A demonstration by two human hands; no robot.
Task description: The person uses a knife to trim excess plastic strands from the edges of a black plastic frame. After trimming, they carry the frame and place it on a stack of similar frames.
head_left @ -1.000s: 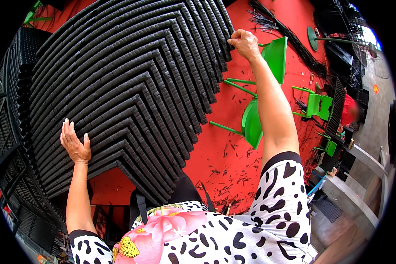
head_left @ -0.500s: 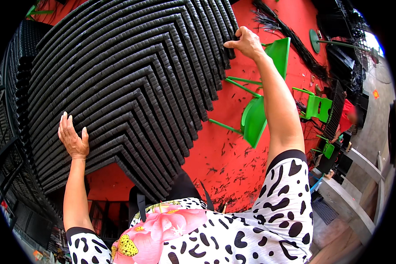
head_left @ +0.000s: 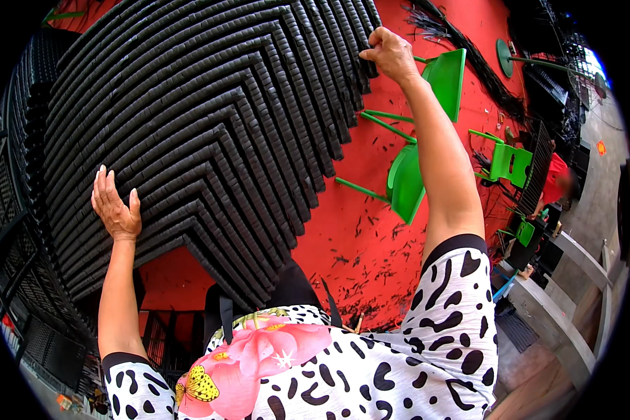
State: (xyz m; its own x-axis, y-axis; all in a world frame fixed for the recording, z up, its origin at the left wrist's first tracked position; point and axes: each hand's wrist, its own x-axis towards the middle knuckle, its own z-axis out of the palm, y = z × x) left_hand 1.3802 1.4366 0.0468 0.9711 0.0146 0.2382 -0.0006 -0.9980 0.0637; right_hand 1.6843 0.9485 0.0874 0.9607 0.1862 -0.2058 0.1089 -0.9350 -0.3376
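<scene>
A tall pile of nested black woven frames (head_left: 168, 133), each bent at a corner and wrapped in flat strips, fills the space before me and slopes up to the far side. On its left part lies my left hand (head_left: 117, 208), open, with fingers stretched out and the thumb apart. My right hand (head_left: 392, 54) reaches to the pile's far right edge. Its fingers and thumb are pinched at the end of one of the upper frames. The fingertips are partly hidden against the dark strips.
Right of the pile, a green chair (head_left: 406, 183) lies near another green seat (head_left: 446, 82) on the red floor (head_left: 357, 266), which is littered with black scraps. A bundle of black strips (head_left: 469, 63) lies farther off. Another person in red (head_left: 556, 178) sits at the right beside a green chair (head_left: 509, 164).
My right thumb and fingers have drawn closer together at the frame's edge. The left hand stays flat on the pile. The view has shifted slightly.
</scene>
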